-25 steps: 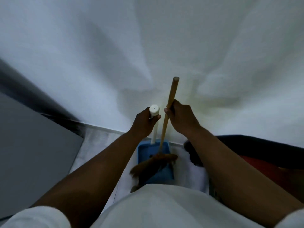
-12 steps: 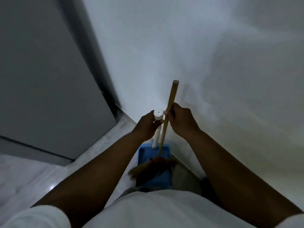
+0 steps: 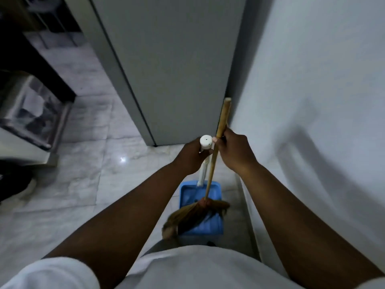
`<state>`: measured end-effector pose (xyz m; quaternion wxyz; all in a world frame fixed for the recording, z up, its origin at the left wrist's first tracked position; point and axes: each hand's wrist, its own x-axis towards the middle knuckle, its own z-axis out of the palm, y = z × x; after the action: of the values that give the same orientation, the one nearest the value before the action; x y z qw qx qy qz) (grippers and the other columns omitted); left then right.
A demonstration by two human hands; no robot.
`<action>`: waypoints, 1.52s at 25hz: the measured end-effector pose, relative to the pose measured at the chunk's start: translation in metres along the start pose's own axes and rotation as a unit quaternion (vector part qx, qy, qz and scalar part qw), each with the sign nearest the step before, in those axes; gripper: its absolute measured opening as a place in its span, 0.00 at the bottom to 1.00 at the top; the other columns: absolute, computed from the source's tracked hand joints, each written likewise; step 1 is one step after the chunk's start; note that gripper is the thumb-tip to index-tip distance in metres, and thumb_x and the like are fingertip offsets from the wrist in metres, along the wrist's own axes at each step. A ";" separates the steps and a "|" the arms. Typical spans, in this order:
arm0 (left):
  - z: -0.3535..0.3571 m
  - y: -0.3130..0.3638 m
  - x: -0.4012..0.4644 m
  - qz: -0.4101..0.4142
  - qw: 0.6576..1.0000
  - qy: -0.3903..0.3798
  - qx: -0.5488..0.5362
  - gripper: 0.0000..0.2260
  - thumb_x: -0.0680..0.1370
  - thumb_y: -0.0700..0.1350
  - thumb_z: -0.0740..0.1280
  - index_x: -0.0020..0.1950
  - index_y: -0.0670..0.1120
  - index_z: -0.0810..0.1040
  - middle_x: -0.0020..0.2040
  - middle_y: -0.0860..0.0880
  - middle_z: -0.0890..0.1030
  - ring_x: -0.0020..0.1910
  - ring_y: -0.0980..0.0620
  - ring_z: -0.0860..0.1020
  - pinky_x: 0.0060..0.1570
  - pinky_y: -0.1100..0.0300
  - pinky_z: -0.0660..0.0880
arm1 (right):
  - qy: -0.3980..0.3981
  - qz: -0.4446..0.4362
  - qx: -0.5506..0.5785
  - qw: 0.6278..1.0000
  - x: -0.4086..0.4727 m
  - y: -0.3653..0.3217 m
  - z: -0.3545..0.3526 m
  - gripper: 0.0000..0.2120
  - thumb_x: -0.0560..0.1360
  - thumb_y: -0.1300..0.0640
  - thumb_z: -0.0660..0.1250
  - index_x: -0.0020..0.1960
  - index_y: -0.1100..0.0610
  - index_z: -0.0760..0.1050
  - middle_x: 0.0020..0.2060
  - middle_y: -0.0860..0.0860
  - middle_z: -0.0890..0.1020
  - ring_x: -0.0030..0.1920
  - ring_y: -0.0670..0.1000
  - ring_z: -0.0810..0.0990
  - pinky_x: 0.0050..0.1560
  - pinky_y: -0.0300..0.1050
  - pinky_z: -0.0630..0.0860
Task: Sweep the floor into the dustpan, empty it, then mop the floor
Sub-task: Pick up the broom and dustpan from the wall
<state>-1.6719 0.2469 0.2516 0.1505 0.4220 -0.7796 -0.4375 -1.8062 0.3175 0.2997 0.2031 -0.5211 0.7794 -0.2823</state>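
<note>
Dustpan [image 3: 201, 205]: bright blue pan, white handle with a white cap. Broom [image 3: 216, 147]: tan wooden stick, brown bristles, reddish binding at the neck. Floor [image 3: 87, 163]: pale grey-white marble tiles with cloudy veining and one white glint. Door [image 3: 177, 69]: flat grey. Wall [image 3: 312, 80]: plain white. My sleeves [image 3: 52, 274] and shirt: white.

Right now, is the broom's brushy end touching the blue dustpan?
Cannot tell. In the head view the broom bristles overlap the blue dustpan, but motion blur hides any contact or gap.
</note>
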 end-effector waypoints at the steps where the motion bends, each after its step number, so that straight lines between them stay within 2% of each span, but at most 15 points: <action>1: -0.014 -0.009 -0.007 -0.011 1.000 0.018 0.001 0.18 0.78 0.44 0.69 0.67 0.44 0.74 0.58 0.46 0.80 0.54 0.52 0.77 0.48 0.69 0.66 | -0.011 -0.021 -0.002 1.000 0.004 -0.015 0.010 0.10 0.80 0.48 0.62 0.50 0.55 0.75 0.41 0.52 0.82 0.44 0.56 0.81 0.45 0.48 0.78; 5: -0.075 -0.051 -0.040 -0.060 0.994 0.088 -0.014 0.17 0.78 0.45 0.69 0.66 0.46 0.74 0.57 0.49 0.80 0.51 0.56 0.75 0.48 0.68 0.66 | -0.061 -0.089 -0.019 0.994 0.017 -0.080 0.059 0.10 0.80 0.47 0.61 0.50 0.54 0.74 0.39 0.50 0.80 0.41 0.52 0.81 0.42 0.46 0.78; 9: -0.137 -0.102 -0.082 -0.097 0.982 0.154 -0.051 0.16 0.78 0.44 0.69 0.66 0.46 0.75 0.57 0.48 0.80 0.52 0.54 0.77 0.49 0.67 0.68 | -0.109 -0.147 -0.027 0.983 0.022 -0.152 0.119 0.10 0.80 0.47 0.61 0.50 0.53 0.74 0.40 0.51 0.81 0.41 0.53 0.82 0.43 0.49 0.79; 13: -0.200 -0.154 -0.131 -0.123 0.967 0.216 -0.053 0.14 0.78 0.45 0.69 0.63 0.46 0.75 0.51 0.53 0.79 0.49 0.57 0.75 0.41 0.77 0.66 | -0.146 -0.191 -0.032 0.970 0.013 -0.228 0.182 0.09 0.80 0.46 0.61 0.49 0.51 0.72 0.40 0.52 0.81 0.41 0.54 0.82 0.42 0.49 0.80; 14: -0.216 -0.167 -0.144 -0.131 0.963 0.231 -0.053 0.14 0.78 0.45 0.69 0.62 0.46 0.75 0.50 0.54 0.78 0.48 0.57 0.75 0.41 0.76 0.66 | -0.157 -0.205 -0.031 0.966 0.011 -0.248 0.198 0.09 0.80 0.46 0.61 0.49 0.51 0.72 0.40 0.51 0.81 0.40 0.53 0.82 0.42 0.49 0.80; 18: -0.270 -0.218 -0.194 -0.166 0.947 0.270 -0.060 0.14 0.78 0.46 0.69 0.62 0.46 0.75 0.52 0.52 0.79 0.50 0.52 0.77 0.48 0.64 0.70 | -0.183 -0.248 -0.026 0.951 -0.006 -0.316 0.260 0.09 0.80 0.45 0.60 0.50 0.50 0.73 0.39 0.49 0.80 0.39 0.50 0.80 0.43 0.49 0.80; 20: -0.295 -0.239 -0.221 -0.188 0.936 0.291 -0.066 0.14 0.77 0.46 0.69 0.63 0.47 0.75 0.53 0.50 0.80 0.49 0.53 0.76 0.49 0.63 0.71 | -0.197 -0.268 -0.019 0.943 -0.018 -0.347 0.288 0.08 0.80 0.45 0.60 0.49 0.49 0.72 0.38 0.47 0.79 0.38 0.48 0.80 0.41 0.46 0.78; 24: -0.342 -0.277 -0.278 -0.225 0.905 0.351 -0.082 0.15 0.78 0.45 0.69 0.63 0.47 0.75 0.55 0.48 0.80 0.50 0.52 0.76 0.50 0.62 0.71 | -0.251 -0.314 -0.010 0.916 -0.043 -0.414 0.339 0.06 0.80 0.47 0.61 0.49 0.49 0.72 0.39 0.49 0.80 0.39 0.50 0.80 0.42 0.46 0.78; 28: -0.379 -0.306 -0.325 -0.249 0.871 0.411 -0.103 0.14 0.78 0.44 0.69 0.63 0.47 0.75 0.54 0.50 0.80 0.51 0.54 0.76 0.50 0.64 0.69 | -0.291 -0.363 0.003 0.885 -0.059 -0.471 0.388 0.06 0.80 0.48 0.61 0.50 0.50 0.73 0.40 0.50 0.80 0.41 0.51 0.80 0.42 0.43 0.75; 32: -0.417 -0.341 -0.368 -0.288 0.831 0.461 -0.120 0.13 0.78 0.43 0.69 0.62 0.47 0.76 0.53 0.52 0.79 0.52 0.54 0.76 0.51 0.65 0.70 | -0.335 -0.408 0.008 0.849 -0.074 -0.527 0.448 0.07 0.79 0.49 0.62 0.52 0.51 0.75 0.43 0.53 0.82 0.43 0.53 0.80 0.44 0.45 0.76; 36: -0.457 -0.377 -0.397 -0.322 0.795 0.501 -0.114 0.15 0.78 0.42 0.69 0.64 0.46 0.75 0.55 0.51 0.79 0.52 0.55 0.75 0.47 0.72 0.68 | -0.381 -0.447 0.017 0.809 -0.077 -0.580 0.508 0.07 0.79 0.49 0.62 0.51 0.50 0.76 0.43 0.52 0.81 0.42 0.50 0.77 0.43 0.42 0.71; 38: -0.478 -0.394 -0.408 -0.337 0.771 0.527 -0.118 0.14 0.78 0.41 0.69 0.64 0.46 0.75 0.53 0.53 0.78 0.51 0.57 0.75 0.42 0.80 0.67 | -0.400 -0.469 0.012 0.787 -0.075 -0.609 0.535 0.07 0.80 0.49 0.62 0.51 0.51 0.76 0.43 0.52 0.81 0.41 0.50 0.77 0.43 0.42 0.72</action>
<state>-0.9316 0.2010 0.2616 0.4290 0.8011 -0.3282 -0.2580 -1.0261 0.0840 0.2932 0.3459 -0.8862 0.2846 -0.1183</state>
